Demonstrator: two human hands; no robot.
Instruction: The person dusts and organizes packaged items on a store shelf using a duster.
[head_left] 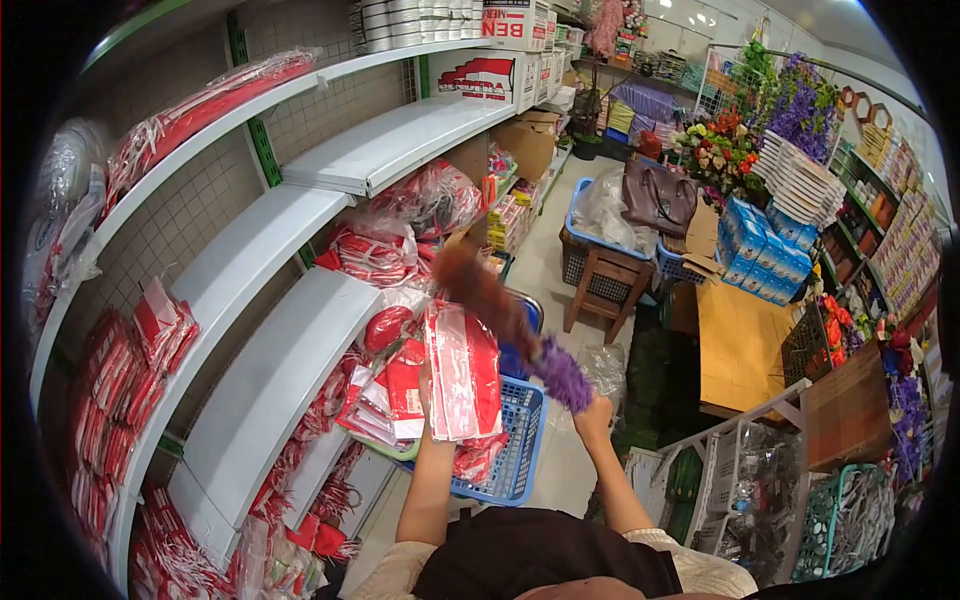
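My right hand is wrapped round the purple end of a fluffy duster. The duster slants up and left, and its brown far end is blurred by motion. My left hand holds a clear plastic packet of red-and-white cloth; most of its fingers are hidden by packets. Under the packet stands a blue plastic basket with more red packets in it. Beside my left hand lies a pile of red-and-white packets.
White metal shelves curve along the left, with red packets stacked on them. Cardboard boxes stand on top. Beyond the aisle are a wooden stool, a yellow tabletop, a brown handbag and artificial flowers.
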